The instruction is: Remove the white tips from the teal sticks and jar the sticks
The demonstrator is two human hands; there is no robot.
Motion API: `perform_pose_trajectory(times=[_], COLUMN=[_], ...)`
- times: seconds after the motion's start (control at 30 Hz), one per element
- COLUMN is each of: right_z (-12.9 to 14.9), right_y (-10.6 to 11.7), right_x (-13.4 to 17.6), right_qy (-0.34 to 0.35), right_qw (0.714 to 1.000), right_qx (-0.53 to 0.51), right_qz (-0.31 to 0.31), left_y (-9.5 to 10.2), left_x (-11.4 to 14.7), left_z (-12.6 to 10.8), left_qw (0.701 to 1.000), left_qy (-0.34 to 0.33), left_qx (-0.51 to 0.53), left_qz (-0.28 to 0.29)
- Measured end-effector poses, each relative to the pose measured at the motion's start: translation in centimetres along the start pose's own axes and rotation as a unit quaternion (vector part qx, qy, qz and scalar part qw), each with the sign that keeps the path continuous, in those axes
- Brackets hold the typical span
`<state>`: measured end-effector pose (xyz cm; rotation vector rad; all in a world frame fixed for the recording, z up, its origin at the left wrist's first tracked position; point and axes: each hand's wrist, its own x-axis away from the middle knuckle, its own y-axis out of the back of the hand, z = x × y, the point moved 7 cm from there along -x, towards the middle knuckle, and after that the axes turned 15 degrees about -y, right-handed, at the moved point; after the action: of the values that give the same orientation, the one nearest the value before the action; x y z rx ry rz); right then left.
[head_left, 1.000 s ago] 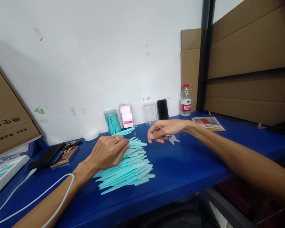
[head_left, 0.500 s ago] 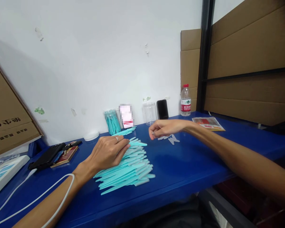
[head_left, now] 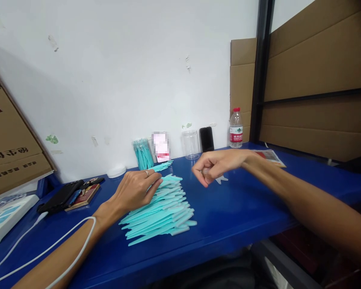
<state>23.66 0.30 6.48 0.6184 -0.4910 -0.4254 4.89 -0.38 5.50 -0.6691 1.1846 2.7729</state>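
Slim turquoise sticks [head_left: 159,218] with paler ends lie in a broad heap on the blue table. Over the heap's upper left is my left hand [head_left: 140,186], a ring on one finger. Its thumb and fingers are pinched together, and whatever they hold is hidden. To the right, my right hand [head_left: 218,166] is raised a little above the table with its fingers curled in. A small translucent piece [head_left: 206,172] shows faintly between them. More small translucent pieces [head_left: 222,180] lie on the table beyond that hand, mostly covered by it.
A jar of turquoise sticks [head_left: 142,154], a blurred upright screen [head_left: 161,146], a clear jar [head_left: 190,145], a black phone [head_left: 206,139] and a water bottle [head_left: 236,130] stand along the wall. A white lid [head_left: 116,172] and a black pouch [head_left: 60,196] lie left. A white cable [head_left: 88,237] crosses my left forearm.
My right hand has moved slightly right and nearer to me, now covering more of the translucent pieces. My left hand has shifted slightly left and stays pinched. The view has shifted slightly.
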Motion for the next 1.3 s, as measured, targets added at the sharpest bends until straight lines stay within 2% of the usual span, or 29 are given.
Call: perform_pose_trajectory(times=[0.27,0.33,0.43,0.57,0.67,0.97,1.3], right_z=[0.2,0.2,0.1,-0.3,-0.7,-2.3,-1.9], right_y=[-4.0,-4.6,-4.4,-2.6,-1.5,0.3,-0.6], right_x=[-1.3,-1.4,-1.8,-2.3,-2.4,-2.7,-3.2], right_qy=[-0.021,-0.027,-0.021,-0.027,-0.029,-0.020,-0.019], right_qw=[0.991,0.989,0.992,0.999,0.999,0.990,0.988], right_qx=[0.029,0.042,0.046,0.010,-0.037,-0.132,-0.151], right_qz=[0.126,0.141,0.115,0.033,-0.003,-0.040,-0.004], left_y=[-0.1,-0.1,0.0,0.4,0.6,0.7,0.9], left_x=[0.0,0.0,0.0,-0.2,-0.3,0.0,-0.3], left_z=[0.0,0.0,0.0,-0.1,-0.1,0.3,-0.4], left_qw=[1.000,1.000,1.000,1.000,1.000,0.999,0.999], left_qy=[-0.001,-0.001,0.002,0.008,0.010,0.024,0.006], left_qx=[0.008,0.010,0.011,0.012,0.015,0.014,0.013], left_qz=[-0.002,-0.003,-0.006,-0.016,-0.023,-0.043,-0.042])
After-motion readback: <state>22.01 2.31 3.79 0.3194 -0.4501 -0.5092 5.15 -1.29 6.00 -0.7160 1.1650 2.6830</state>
